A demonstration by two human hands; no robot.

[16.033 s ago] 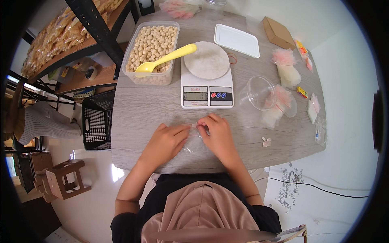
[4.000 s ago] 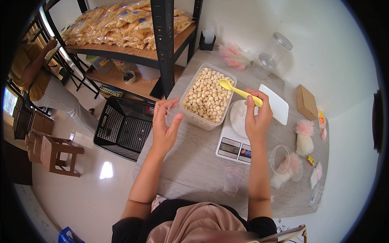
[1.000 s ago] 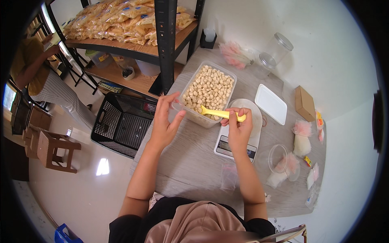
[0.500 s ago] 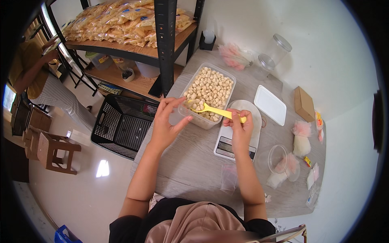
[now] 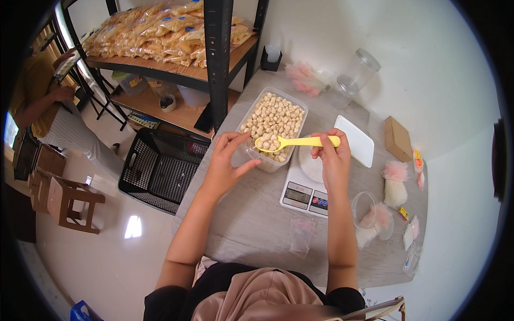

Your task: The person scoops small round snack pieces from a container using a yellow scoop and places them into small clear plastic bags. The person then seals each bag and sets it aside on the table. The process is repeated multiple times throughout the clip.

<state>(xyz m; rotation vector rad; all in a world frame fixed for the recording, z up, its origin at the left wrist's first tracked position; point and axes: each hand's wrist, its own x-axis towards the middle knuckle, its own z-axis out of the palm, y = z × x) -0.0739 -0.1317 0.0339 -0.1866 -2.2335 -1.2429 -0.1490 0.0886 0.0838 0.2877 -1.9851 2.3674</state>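
Observation:
My right hand (image 5: pixel 333 155) grips the handle of a yellow spoon (image 5: pixel 308 142), whose bowl carries several small pale, round, nubbly snack pieces (image 5: pixel 267 142). The spoon lies level over the near end of a clear plastic tub (image 5: pixel 302 107) filled with the same pieces. At the tub's near left corner is my left hand (image 5: pixel 225 160), thumb and fingers apart, with a small clear plastic bag (image 5: pixel 243 155) stretched between them; its edges are hard to make out. A white kitchen scale (image 5: pixel 289 187) sits below the spoon, partly hidden by my right hand.
Right of the scale are a white lid (image 5: pixel 356 140), a brown box (image 5: pixel 397 139) and a clear round container (image 5: pixel 367 210). Flat clear bags (image 5: pixel 301 235) lie nearer me. Shelving (image 5: pixel 217 59) and a black crate (image 5: pixel 155 171) stand left; another person (image 5: pixel 69 123) is beyond.
My right hand has moved to the right and a little away from me, drawing the loaded spoon with it. More of the scale's display and buttons shows. My left hand stays nearly in place.

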